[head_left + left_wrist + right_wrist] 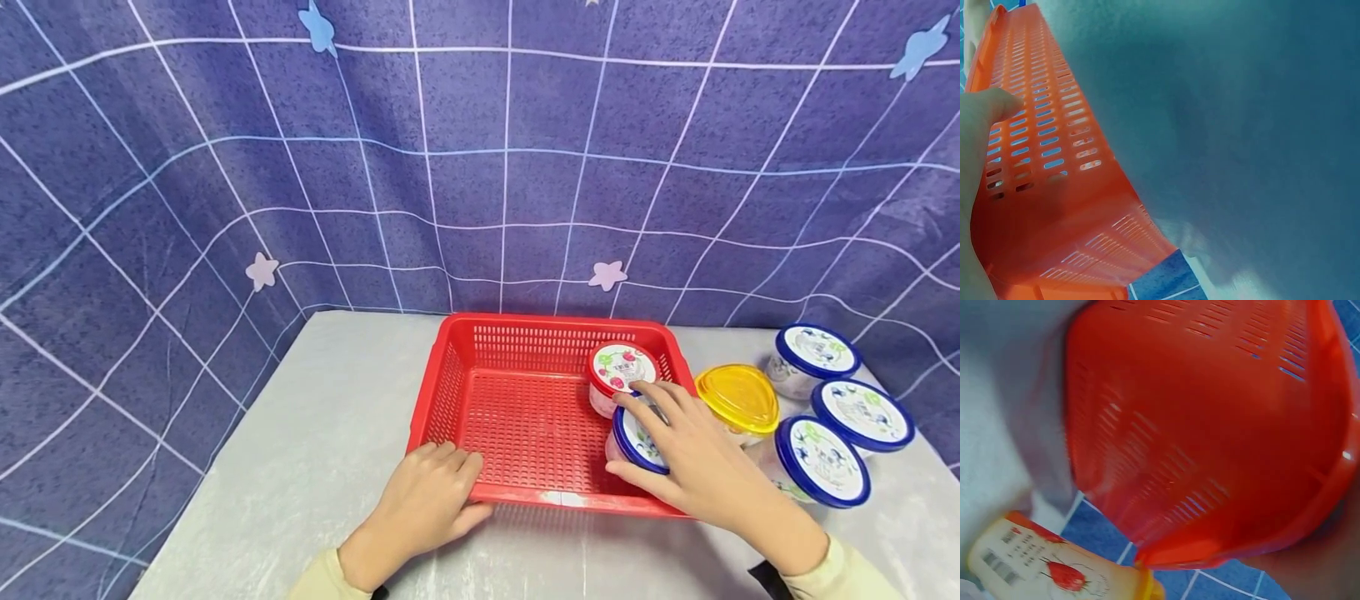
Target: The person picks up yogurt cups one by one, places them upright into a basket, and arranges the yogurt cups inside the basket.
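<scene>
A purple-blue curtain (480, 108) with a grid of pale lines hangs behind everything, well beyond both hands. Below it spreads a pale grey table (300, 400), its surface reaching out to either side of the person's arms. The red perforated basket (517, 425) sits between the two hands and stretches away from them toward the curtain. The left hand (429, 502) is closed over the basket's near corner, fingers across the rim and thumb against the outside wall. The right hand (708, 458) reaches in over the opposite near corner, partly closed, thumb and fingers around a blue-lidded tub (640, 442). That tub is inside the basket, slightly tilted; I can't tell whether its base meets the floor. Just beyond those fingers stands a red-lidded tub (618, 367), upright in the basket, cherries printed on its lid. Outside, just right of the right hand, is a yellow-lidded tub (738, 398) with a strawberry on its side. Farther right of that hand three more blue-lidded tubs cluster: a near one (827, 458), a middle one (862, 412) and a far one (817, 350). Smallest are the curtain's stars, a pink one (607, 275) straight beyond the right hand.
</scene>
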`<state>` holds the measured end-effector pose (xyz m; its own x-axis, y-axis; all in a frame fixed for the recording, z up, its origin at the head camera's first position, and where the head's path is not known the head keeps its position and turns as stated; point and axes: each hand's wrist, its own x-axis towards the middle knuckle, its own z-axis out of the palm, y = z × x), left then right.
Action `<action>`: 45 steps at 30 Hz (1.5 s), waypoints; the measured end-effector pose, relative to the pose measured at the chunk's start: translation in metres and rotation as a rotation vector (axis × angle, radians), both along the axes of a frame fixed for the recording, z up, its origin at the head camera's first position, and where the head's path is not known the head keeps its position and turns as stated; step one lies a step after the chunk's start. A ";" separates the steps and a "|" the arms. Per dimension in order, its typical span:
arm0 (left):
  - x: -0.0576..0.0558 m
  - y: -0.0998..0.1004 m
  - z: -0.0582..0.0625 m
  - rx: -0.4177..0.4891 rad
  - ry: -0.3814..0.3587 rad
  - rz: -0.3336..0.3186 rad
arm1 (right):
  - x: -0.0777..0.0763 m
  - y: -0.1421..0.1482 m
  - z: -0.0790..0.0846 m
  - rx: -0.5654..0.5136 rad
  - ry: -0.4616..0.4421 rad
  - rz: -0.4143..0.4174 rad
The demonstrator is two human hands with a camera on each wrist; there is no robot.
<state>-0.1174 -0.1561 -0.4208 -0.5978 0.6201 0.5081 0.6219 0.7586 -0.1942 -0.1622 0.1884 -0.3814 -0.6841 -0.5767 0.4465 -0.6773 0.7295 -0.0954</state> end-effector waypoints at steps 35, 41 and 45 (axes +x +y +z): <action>0.003 0.005 -0.004 0.016 0.011 0.021 | -0.012 0.001 -0.009 -0.003 -0.160 0.027; 0.001 0.004 -0.004 0.025 0.014 0.009 | -0.011 0.001 -0.009 -0.016 -0.172 0.008; 0.001 0.003 -0.003 0.025 0.010 0.000 | -0.008 0.001 -0.012 -0.038 -0.176 -0.007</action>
